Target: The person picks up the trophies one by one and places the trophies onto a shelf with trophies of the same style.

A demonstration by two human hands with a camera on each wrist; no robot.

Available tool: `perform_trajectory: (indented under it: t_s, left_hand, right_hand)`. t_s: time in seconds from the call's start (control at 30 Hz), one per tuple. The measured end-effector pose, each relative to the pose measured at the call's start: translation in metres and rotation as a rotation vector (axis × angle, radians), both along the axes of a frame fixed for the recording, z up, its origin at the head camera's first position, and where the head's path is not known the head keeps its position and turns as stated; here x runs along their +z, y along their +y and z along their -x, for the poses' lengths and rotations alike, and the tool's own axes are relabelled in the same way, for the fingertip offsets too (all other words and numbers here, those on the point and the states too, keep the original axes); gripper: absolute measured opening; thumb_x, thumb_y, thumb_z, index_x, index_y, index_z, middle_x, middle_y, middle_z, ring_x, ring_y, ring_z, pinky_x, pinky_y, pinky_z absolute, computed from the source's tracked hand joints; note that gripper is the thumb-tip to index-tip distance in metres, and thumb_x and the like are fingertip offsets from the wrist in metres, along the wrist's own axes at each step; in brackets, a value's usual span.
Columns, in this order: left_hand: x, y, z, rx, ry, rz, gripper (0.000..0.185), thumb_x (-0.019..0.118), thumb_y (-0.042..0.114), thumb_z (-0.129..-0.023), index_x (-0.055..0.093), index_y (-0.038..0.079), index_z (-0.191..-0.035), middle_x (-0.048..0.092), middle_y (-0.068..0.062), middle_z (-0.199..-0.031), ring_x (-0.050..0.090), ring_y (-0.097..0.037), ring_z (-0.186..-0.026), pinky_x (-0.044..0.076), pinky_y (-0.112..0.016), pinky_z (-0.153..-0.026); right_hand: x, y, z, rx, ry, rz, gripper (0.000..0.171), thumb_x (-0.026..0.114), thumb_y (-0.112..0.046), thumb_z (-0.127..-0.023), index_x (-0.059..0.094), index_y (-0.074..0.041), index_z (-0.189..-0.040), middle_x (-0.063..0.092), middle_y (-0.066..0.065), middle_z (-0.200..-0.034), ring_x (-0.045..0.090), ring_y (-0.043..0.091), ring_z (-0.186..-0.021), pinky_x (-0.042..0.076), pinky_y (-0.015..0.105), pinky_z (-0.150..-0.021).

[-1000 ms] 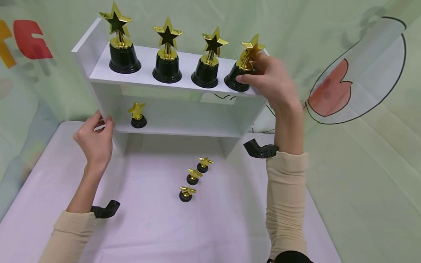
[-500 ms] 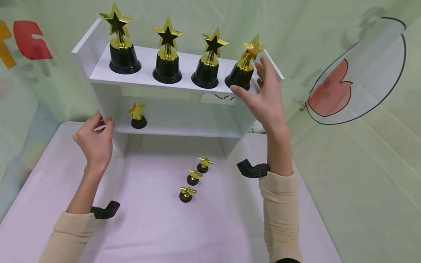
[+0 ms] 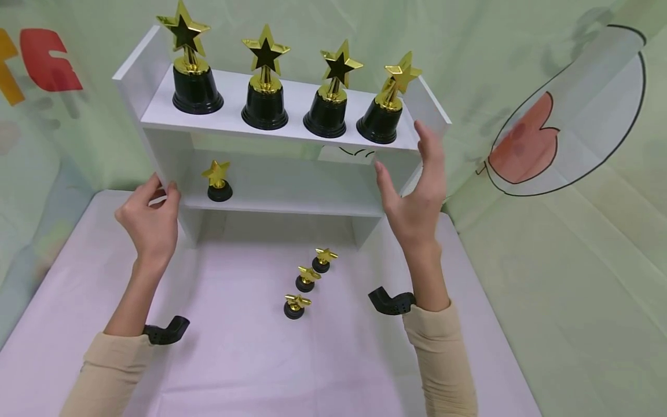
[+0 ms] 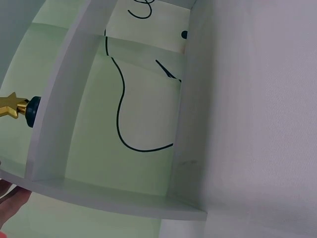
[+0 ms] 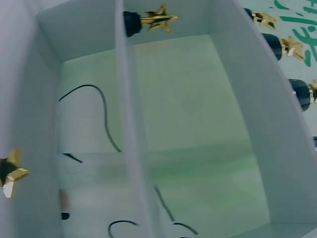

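Note:
My left hand (image 3: 151,223) pinches the left side panel of a white shelf unit (image 3: 292,200); in the left wrist view its fingers (image 4: 15,204) show at the panel's edge. Below the top board's right end, my right hand (image 3: 416,211) is raised with thumb and fingers spread, holding nothing. Several large star trophies with black bases stand in a row on top, the rightmost trophy (image 3: 379,121) closest to that hand. A small star trophy (image 3: 219,191) stands at the left of the middle board, also a small trophy (image 5: 132,24) in the right wrist view.
Three small star trophies, a rear one (image 3: 321,265), a middle one (image 3: 304,284) and a front one (image 3: 294,310), stand on the white-covered table (image 3: 250,359). Behind the unit hangs a pale green curtain (image 3: 573,260) with printed drawings.
My right hand has let go of the rightmost large trophy and drawn down and back from it, fingers spreading. That trophy stays on the top board. The left hand keeps its place.

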State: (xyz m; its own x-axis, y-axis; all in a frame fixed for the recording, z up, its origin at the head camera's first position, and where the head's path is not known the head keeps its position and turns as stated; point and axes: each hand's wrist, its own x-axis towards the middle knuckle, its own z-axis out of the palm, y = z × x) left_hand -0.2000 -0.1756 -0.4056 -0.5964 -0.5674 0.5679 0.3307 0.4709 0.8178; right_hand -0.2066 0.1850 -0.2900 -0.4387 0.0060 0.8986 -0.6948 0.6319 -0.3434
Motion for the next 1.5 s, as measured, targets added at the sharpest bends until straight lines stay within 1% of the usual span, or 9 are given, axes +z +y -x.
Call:
perform_trajectory:
  t_s: [0.17,0.3,0.4,0.67,0.8,1.03,1.27,1.33,1.5]
  left_hand:
    - [-0.001,0.000,0.001,0.000,-0.002,0.004,0.020,0.064,0.008,-0.094,0.079,0.000,-0.106,0.078,-0.018,-0.097,0.060,0.016,-0.080,0.049,-0.003,-0.072]
    - [-0.001,0.000,0.000,-0.005,-0.001,0.002,0.020,0.064,0.007,-0.094,0.079,0.000,-0.105,0.078,-0.018,-0.096,0.061,0.016,-0.080,0.049,-0.003,-0.072]
    - [-0.001,0.000,0.000,0.000,-0.005,-0.004,0.020,0.065,0.008,-0.094,0.080,0.000,-0.105,0.077,-0.019,-0.095,0.061,0.015,-0.079,0.049,-0.003,-0.072]
    - [0.000,0.000,-0.001,0.008,-0.009,-0.012,0.021,0.065,0.008,-0.094,0.080,0.001,-0.107,0.077,-0.019,-0.097,0.061,0.014,-0.079,0.051,-0.005,-0.073]
    - [0.000,0.000,-0.001,0.010,-0.006,-0.011,0.020,0.065,0.008,-0.094,0.080,0.001,-0.106,0.078,-0.019,-0.097,0.061,0.014,-0.079,0.052,-0.005,-0.073]
    - [0.000,0.000,-0.001,0.010,-0.010,-0.005,0.020,0.066,0.009,-0.094,0.080,0.003,-0.107,0.078,-0.016,-0.099,0.061,0.015,-0.079,0.051,-0.005,-0.072]
    - [0.000,0.000,-0.001,0.013,-0.012,-0.004,0.022,0.066,0.011,-0.095,0.080,0.004,-0.110,0.078,-0.017,-0.100,0.060,0.015,-0.079,0.050,-0.004,-0.072]
    - [0.000,0.000,0.000,0.015,-0.013,-0.004,0.022,0.066,0.010,-0.094,0.080,0.004,-0.109,0.079,-0.016,-0.100,0.061,0.015,-0.079,0.051,-0.004,-0.072]
    - [-0.002,0.000,0.000,0.018,-0.017,-0.009,0.021,0.066,0.010,-0.094,0.081,0.005,-0.109,0.079,-0.016,-0.100,0.061,0.015,-0.079,0.051,-0.005,-0.072]
  right_hand:
    - [-0.023,-0.001,0.000,0.018,0.169,0.038,0.047,0.079,-0.004,-0.087,0.059,0.008,-0.129,0.065,0.019,-0.131,0.060,0.033,-0.123,0.052,0.038,-0.107]
    - [-0.038,0.000,-0.003,0.043,0.241,0.043,0.044,0.080,0.004,-0.081,0.062,0.009,-0.121,0.068,0.021,-0.122,0.062,0.036,-0.116,0.053,0.035,-0.100]
    - [-0.049,0.001,-0.006,0.048,0.248,0.032,0.045,0.081,0.008,-0.076,0.063,0.009,-0.118,0.070,0.021,-0.118,0.064,0.037,-0.109,0.053,0.032,-0.097]
    - [-0.087,0.007,-0.010,0.079,0.185,0.032,0.044,0.081,0.009,-0.073,0.066,0.010,-0.113,0.067,0.026,-0.105,0.063,0.038,-0.093,0.053,0.027,-0.094]
    - [-0.110,0.010,-0.010,0.092,0.132,0.049,0.043,0.082,0.011,-0.073,0.066,0.011,-0.112,0.067,0.026,-0.104,0.063,0.038,-0.092,0.052,0.025,-0.095]
    - [-0.153,0.016,-0.008,0.123,-0.012,0.065,0.040,0.081,0.006,-0.081,0.067,0.011,-0.117,0.071,0.024,-0.110,0.067,0.037,-0.099,0.053,0.029,-0.100]
    - [-0.197,0.012,-0.011,0.141,-0.195,0.096,0.046,0.086,0.009,-0.075,0.067,0.010,-0.117,0.071,0.025,-0.110,0.068,0.040,-0.101,0.055,0.027,-0.100]
    - [-0.204,0.007,-0.013,0.162,-0.255,0.125,0.047,0.085,0.013,-0.073,0.066,0.013,-0.116,0.071,0.028,-0.110,0.068,0.043,-0.100,0.056,0.032,-0.097]
    - [-0.207,-0.004,-0.022,0.254,-0.423,0.186,0.046,0.080,0.020,-0.074,0.062,0.020,-0.116,0.067,0.036,-0.110,0.065,0.052,-0.102,0.056,0.054,-0.092]
